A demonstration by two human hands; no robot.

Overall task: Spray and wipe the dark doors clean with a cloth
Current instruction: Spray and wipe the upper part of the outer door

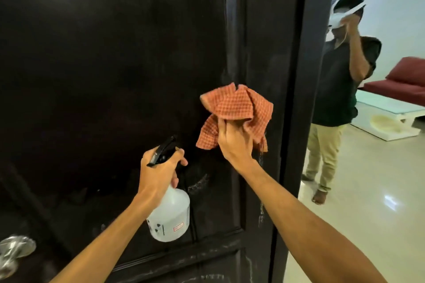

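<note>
The fingers [221,127] of the right hand [232,142] were curled into a bunch of the orange checked cloth [236,108], gripping it from below, with the loose folds fanned out above and beside the knuckles. The cloth lay against the dark door [103,53], on the upright strip near its right edge, though whether it pressed flat there or only brushed the surface could not be told. The left hand [158,172] was wrapped round the neck of the spray bottle [170,216], one finger [182,160] reaching forward by the black trigger head; the clear body hung below the fist, nozzle toward the door.

What the next wipe seemed to turn on lay just below the cloth: pale streaks and drips [261,209] ran down that same upright strip, its long axis vertical, and a faint smear [197,184] sat lower left, between cloth and bottle. The right hand was the nearer to both, so a downward stroke looked the likely call (a judgement, not a thing seen).

The door's surface was glossy, with a recessed panel and a metal handle [13,250] at lower left. Past its edge, another person [338,80] stood on a shiny pale floor [368,190], near a red sofa [404,76].
</note>
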